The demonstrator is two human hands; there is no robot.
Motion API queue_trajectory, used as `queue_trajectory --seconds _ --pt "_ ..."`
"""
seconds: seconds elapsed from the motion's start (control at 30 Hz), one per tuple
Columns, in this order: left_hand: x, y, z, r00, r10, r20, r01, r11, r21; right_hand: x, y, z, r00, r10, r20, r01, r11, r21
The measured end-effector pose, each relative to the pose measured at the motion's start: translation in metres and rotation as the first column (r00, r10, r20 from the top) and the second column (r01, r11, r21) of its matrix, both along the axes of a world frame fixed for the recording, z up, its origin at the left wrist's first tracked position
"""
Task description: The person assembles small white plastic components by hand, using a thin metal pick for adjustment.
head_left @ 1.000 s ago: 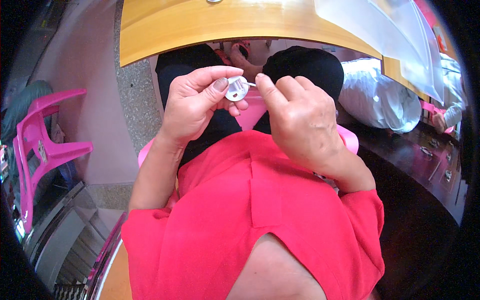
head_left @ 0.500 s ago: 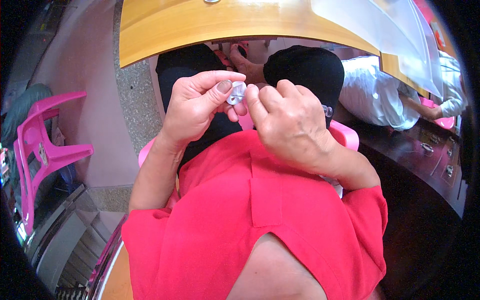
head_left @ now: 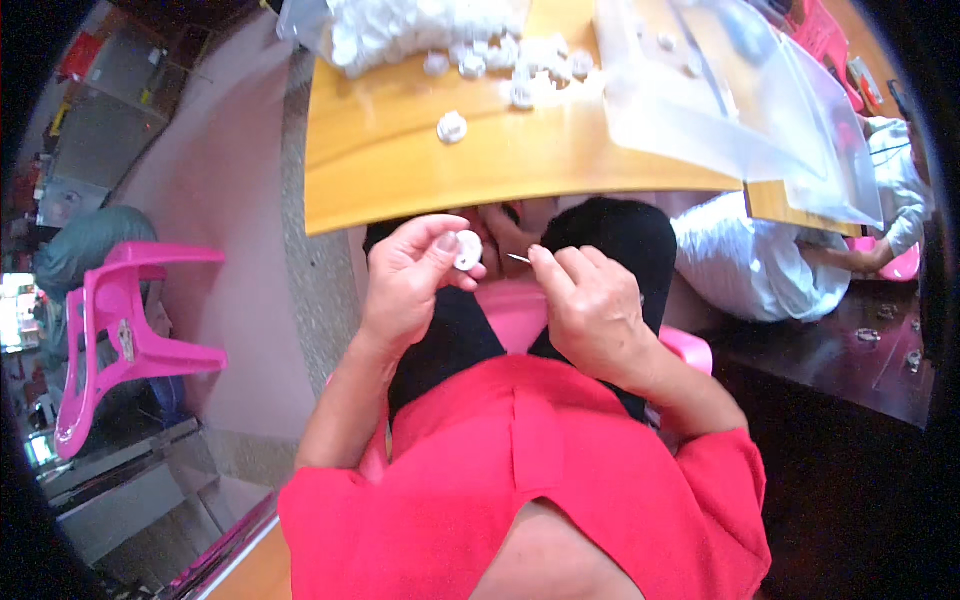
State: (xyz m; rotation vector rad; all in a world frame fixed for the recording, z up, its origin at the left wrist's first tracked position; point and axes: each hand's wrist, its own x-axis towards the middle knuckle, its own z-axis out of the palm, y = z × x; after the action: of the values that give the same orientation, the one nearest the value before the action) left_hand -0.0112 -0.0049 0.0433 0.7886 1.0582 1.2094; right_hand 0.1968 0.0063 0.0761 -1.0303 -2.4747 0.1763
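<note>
Between the thumb and fingers of my left hand point(head_left: 410, 275) is a small round white plastic piece point(head_left: 468, 252), with a small dark spot on its face. My right hand point(head_left: 598, 305) is closed around a thin pointed tool point(head_left: 518, 258). Only the tool's slim, light tip shows past the fingertips, pointing at the round piece with a gap between them. The grip hides the rest of the tool. Both hands are above my lap, just below the near edge of the wooden table point(head_left: 390, 190).
Several similar white round pieces point(head_left: 452, 127) lie on the table, with a heap in a clear bag or tray point(head_left: 312, 25) behind. A translucent plastic bin point(head_left: 690, 150) stands at the right. Another person point(head_left: 760, 265) sits to the right. A pink chair point(head_left: 140, 310) is at the left.
The tool has come away from the round piece, and my right hand is farther from my left. The view has tilted up, showing more of the table and the pieces on it.
</note>
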Motion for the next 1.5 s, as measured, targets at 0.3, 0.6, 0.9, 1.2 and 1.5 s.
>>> queue_trajectory --seconds 0.3,0.6,0.9,1.2,1.5 --pt "-0.065 0.227 0.123 0.714 0.572 -0.403 -0.229 0.736 0.637 0.024 -0.007 -0.067 0.948 -0.012 -0.318 -0.141 0.881 -0.452" --pt "-0.023 0.164 -0.004 0.503 0.567 -0.652 -0.106 0.789 0.605 0.035 0.009 -0.046 0.895 -0.082 -0.438 -0.212 0.787 -0.579" --pt "-0.011 0.124 -0.036 0.191 0.447 -0.874 0.212 0.85 0.482 0.026 0.007 -0.059 0.888 -0.051 -0.457 -0.243 0.79 -0.562" --pt "-0.001 0.085 -0.037 0.881 0.209 -0.425 -0.119 0.966 0.229 0.023 -0.004 -0.06 0.867 -0.176 -0.467 -0.192 0.745 -0.639" --pt "0.01 -0.04 -0.008 0.789 -0.046 0.613 0.159 0.979 -0.13 -0.016 -0.025 -0.033 0.751 -0.18 -0.635 -0.258 0.806 -0.534"
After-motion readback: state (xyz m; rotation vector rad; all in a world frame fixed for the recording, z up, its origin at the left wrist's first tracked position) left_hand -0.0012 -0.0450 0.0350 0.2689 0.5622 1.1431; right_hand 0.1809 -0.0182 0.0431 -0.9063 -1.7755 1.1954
